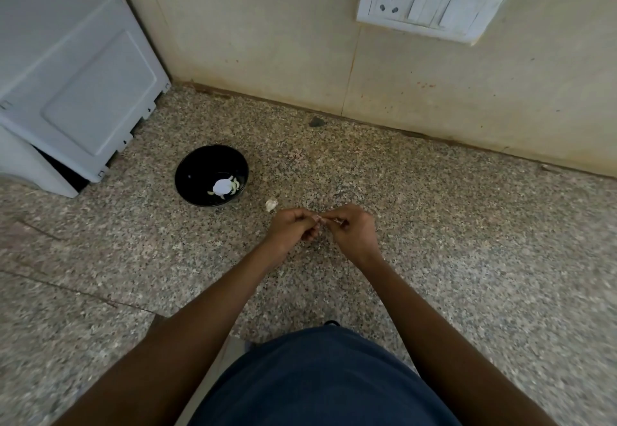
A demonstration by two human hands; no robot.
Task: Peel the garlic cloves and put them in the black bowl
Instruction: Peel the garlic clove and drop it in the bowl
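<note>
The round glossy black bowl (211, 175) on the speckled granite counter (434, 225) already holds several pale peeled garlic cloves (235, 184), lying beside a bright white patch that may be only a glare spot. So the task looks partly done. To the right of the bowl, just outside its rim, a small whitish piece of garlic (271, 204) lies on the counter; whether it is an unpeeled clove or loose skin is hard to tell. Farther right of the bowl, both hands meet above the counter. The left hand (293, 228) and the right hand (350, 230) have their fingers curled, pinching a small pale garlic clove (320, 219) between their tips, seemingly stripping its skin.
</note>
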